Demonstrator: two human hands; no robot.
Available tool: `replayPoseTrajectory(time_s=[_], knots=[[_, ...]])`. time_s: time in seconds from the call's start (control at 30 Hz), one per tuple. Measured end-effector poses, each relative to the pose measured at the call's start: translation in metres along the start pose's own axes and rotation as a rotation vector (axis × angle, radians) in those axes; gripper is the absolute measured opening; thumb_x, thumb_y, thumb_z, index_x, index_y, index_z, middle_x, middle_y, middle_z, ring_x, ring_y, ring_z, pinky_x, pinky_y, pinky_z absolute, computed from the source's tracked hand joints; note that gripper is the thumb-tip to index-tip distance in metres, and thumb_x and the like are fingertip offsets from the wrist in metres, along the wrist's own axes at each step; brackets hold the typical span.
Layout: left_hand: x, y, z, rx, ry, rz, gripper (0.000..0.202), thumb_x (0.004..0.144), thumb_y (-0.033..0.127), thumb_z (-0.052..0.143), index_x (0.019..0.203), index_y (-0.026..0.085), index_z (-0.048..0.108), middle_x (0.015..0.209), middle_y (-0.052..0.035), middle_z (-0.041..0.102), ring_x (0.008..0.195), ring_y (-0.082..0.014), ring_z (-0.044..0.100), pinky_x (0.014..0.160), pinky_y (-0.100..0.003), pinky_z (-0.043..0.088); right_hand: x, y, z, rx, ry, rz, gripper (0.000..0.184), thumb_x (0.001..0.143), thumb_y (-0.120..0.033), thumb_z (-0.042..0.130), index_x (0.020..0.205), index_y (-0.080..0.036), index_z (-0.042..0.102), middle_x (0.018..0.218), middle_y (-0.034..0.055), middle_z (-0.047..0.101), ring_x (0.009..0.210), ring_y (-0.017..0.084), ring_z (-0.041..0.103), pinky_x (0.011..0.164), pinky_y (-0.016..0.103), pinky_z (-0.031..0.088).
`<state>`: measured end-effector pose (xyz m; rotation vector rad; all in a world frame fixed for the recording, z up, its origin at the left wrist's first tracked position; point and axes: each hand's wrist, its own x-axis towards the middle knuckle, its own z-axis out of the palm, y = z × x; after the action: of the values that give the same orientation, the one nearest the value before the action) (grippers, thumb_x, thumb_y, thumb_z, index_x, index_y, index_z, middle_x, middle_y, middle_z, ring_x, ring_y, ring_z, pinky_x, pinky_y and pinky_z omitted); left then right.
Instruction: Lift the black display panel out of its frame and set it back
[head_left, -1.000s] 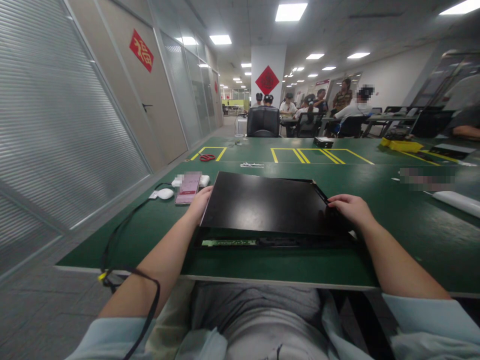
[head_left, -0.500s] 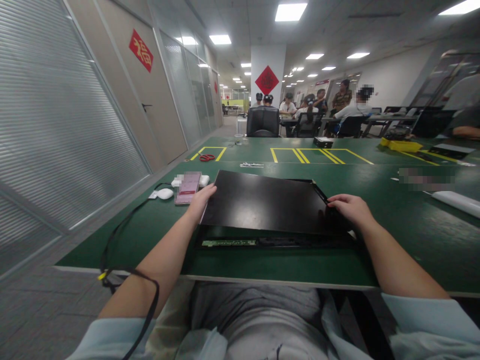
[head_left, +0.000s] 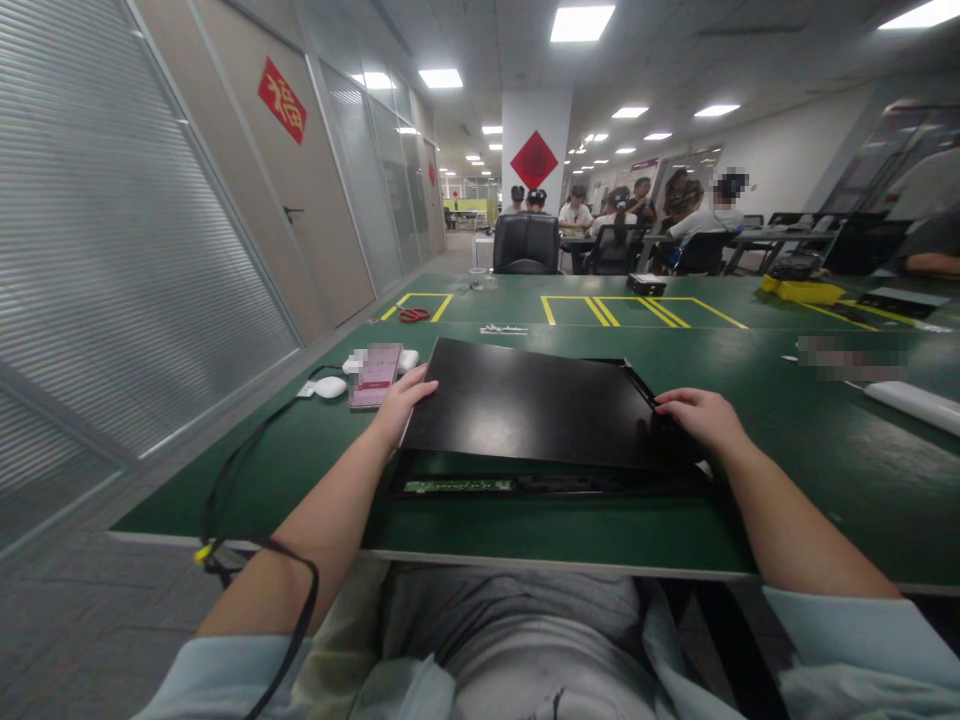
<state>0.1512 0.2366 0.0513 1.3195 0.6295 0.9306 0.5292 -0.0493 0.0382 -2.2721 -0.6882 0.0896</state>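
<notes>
A glossy black flat panel, which looks like a display screen, lies tilted over a black frame on the green table. My left hand is closed on the panel's left edge, thumb on top and fingers hidden beneath. At the right side, my right hand pinches the edge where panel and frame meet; whether it holds one or both I cannot tell. A narrow green circuit board shows along the near side, below the panel's raised front edge.
A phone and a white plug-like piece with a black cable lie to the left. Red-handled scissors, yellow tape marks and a small black box are farther back. A white roll lies right. Several people sit beyond.
My left hand has shifted its grip slightly, with the thumb farther over the panel. The panel's left side has moved very slightly. My right hand looks unchanged.
</notes>
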Motion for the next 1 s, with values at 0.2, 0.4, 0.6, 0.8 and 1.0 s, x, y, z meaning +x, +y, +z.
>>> replayPoseTrajectory(time_s=[0.2,0.4,0.6,0.8,1.0], knots=[[0.004,-0.003,-0.003,0.089,0.049,0.135,0.049,0.056,0.039,0.085,0.1,0.018,0.081,0.143,-0.0095,0.062,0.137,-0.038,0.049,0.115,-0.045,0.038,0.0,0.0,-0.001,0.016,-0.006,0.008,0.02,0.065,-0.027,0.066,0.079,-0.024,0.08,0.082,0.0036,0.076,0.082,0.024,0.067,0.077,0.036,0.05],[0.007,-0.006,-0.006,0.141,0.039,0.231,0.046,0.062,0.038,0.079,0.104,0.017,0.081,0.143,-0.01,0.061,0.141,-0.0372,0.044,0.118,-0.045,0.033,-0.001,0.003,0.003,0.13,0.035,0.023,0.02,0.064,-0.028,0.069,0.08,-0.023,0.079,0.08,0.005,0.076,0.078,0.024,0.068,0.074,0.036,0.051],[0.006,-0.005,-0.008,0.22,0.026,0.326,0.048,0.068,0.036,0.07,0.112,0.017,0.079,0.14,-0.0087,0.062,0.14,-0.0349,0.043,0.121,-0.045,0.028,0.011,0.014,0.012,0.24,0.046,0.068,0.02,0.069,-0.03,0.068,0.084,-0.021,0.078,0.093,0.0084,0.077,0.091,0.027,0.069,0.082,0.038,0.053],[0.015,-0.009,-0.013,0.213,0.028,0.344,0.048,0.067,0.033,0.068,0.112,0.018,0.079,0.136,-0.0065,0.065,0.138,-0.0335,0.044,0.12,-0.043,0.03,0.014,0.018,0.017,0.233,-0.014,0.043,0.015,0.066,-0.037,0.075,0.071,-0.023,0.075,0.084,0.008,0.076,0.093,0.03,0.07,0.091,0.043,0.051],[0.032,-0.013,-0.027,0.113,0.081,0.22,0.048,0.058,0.031,0.072,0.103,0.015,0.08,0.127,-0.0079,0.071,0.137,-0.0387,0.046,0.117,-0.042,0.033,0.011,0.015,0.015,0.449,0.061,-0.009,0.026,0.058,-0.037,0.078,0.079,-0.022,0.075,0.09,0.0067,0.077,0.099,0.03,0.069,0.095,0.045,0.051]])
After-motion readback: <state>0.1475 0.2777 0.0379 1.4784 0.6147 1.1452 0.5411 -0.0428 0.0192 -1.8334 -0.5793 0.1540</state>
